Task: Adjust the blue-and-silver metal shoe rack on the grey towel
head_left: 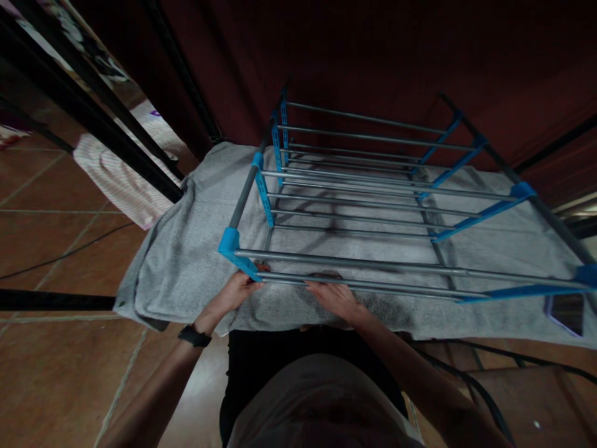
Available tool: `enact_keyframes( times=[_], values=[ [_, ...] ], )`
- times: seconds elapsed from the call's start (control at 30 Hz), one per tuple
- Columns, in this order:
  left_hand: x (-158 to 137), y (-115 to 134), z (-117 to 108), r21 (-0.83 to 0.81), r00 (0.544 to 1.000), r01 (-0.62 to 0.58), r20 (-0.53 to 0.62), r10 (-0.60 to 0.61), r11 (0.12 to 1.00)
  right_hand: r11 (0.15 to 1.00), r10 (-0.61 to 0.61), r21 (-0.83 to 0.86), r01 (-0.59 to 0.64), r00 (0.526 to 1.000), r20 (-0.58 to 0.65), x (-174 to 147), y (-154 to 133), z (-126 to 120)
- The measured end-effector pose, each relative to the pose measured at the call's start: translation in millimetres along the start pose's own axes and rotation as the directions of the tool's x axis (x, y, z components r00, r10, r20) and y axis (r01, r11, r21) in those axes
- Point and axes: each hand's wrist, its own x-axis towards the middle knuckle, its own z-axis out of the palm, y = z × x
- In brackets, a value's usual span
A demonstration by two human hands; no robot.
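Both hands' fingers touch the rack, one purple mark unreadable.

Muted, dark clothing; bare forearms
A black watch-like wristband circles the left wrist, lower left of centre; at bottom centre, a dull grey-brown top curves over black legwear.

A phone lies on the grey blanket by its front edge, to the right. Past the left edge are a stripy cloth and a thin black cord on brown tiles. Behind is a dark red wall.
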Motion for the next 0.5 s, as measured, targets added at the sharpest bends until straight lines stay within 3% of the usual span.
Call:
enact_keyframes(
  times=[0.33, 0.5],
  values=[
    [1, 4, 0, -0.021, 1.000, 0.020, 0.010, -0.020, 1.000, 1.000, -0.014, 0.012, 0.014, 1.000, 0.009, 4, -6, -2],
    [-6, 6, -13, -0.062, 0.992, 0.096, 0.093, -0.090, 0.993, 0.996, -0.089, -0.002, 0.090, 0.987, -0.137, -27, -6, -2]
  ],
)
